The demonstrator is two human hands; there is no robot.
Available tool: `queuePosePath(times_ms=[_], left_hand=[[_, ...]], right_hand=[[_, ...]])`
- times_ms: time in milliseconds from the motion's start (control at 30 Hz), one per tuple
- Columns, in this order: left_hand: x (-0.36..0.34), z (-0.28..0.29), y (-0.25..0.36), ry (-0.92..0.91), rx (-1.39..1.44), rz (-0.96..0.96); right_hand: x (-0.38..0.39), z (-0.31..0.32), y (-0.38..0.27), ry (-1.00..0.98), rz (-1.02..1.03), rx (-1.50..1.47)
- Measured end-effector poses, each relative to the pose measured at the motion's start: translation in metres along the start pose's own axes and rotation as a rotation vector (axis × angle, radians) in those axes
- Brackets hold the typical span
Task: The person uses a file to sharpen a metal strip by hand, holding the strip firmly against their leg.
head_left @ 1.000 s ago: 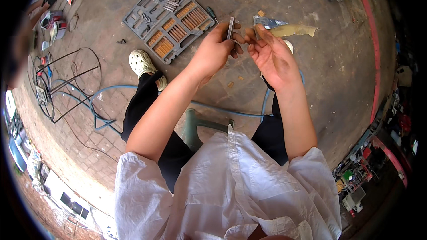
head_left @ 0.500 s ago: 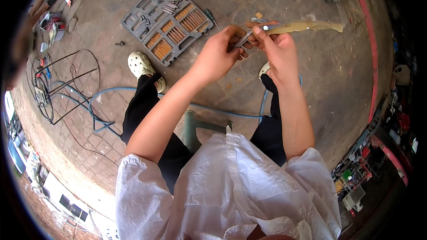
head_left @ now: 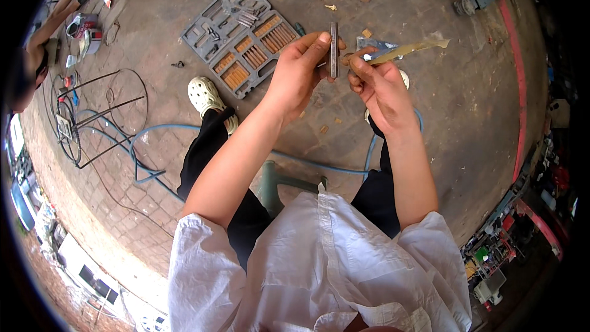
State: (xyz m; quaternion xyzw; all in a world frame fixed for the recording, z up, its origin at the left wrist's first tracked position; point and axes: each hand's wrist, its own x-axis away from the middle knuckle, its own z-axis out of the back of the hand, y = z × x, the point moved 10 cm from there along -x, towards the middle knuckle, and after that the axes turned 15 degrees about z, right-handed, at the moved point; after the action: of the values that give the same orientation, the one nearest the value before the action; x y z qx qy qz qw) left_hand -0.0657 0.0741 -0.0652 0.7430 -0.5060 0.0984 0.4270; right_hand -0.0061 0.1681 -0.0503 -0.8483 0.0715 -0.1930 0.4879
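My left hand (head_left: 298, 74) is closed on a flat, narrow metal piece (head_left: 334, 49), held upright with its thin edge showing. A little to the right, my right hand (head_left: 381, 86) pinches a long, yellowish, see-through strip (head_left: 415, 49) that points out to the right. What the strip is made of I cannot tell. The two hands are apart, held up above the floor between my feet. Beyond my left hand, an open grey tool case (head_left: 239, 40) lies on the floor with several rusty-brown bits and sockets in its slots.
A blue hose (head_left: 307, 158) runs across the floor behind my feet. At left stand a black wire frame (head_left: 101, 120) and some cans (head_left: 86, 34), near another person's arm (head_left: 55, 24). A green stool (head_left: 268, 187) is beneath me. Clutter (head_left: 491, 264) lines the right side.
My hands have moved apart. The metal piece in my left hand has turned upright, and the strip in my right hand now tilts and looks shorter. The view has shifted slightly.
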Motion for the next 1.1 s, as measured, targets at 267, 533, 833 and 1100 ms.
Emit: queuePosePath(times_ms=[267,533,833,1100], left_hand=[[0.005,-0.015,-0.004,-0.111,0.064,0.049],[0.008,-0.020,0.004,-0.057,-0.021,-0.042],[0.003,-0.018,0.005,-0.044,0.023,-0.088],[0.006,-0.023,0.006,0.058,-0.086,-0.100]], right_hand=[[0.001,-0.010,0.002,-0.001,0.035,-0.039],[0.002,-0.014,0.002,0.019,0.027,-0.098],[0.000,-0.011,0.000,0.011,0.039,-0.131],[0.000,-0.005,0.001,0.078,0.039,-0.117]])
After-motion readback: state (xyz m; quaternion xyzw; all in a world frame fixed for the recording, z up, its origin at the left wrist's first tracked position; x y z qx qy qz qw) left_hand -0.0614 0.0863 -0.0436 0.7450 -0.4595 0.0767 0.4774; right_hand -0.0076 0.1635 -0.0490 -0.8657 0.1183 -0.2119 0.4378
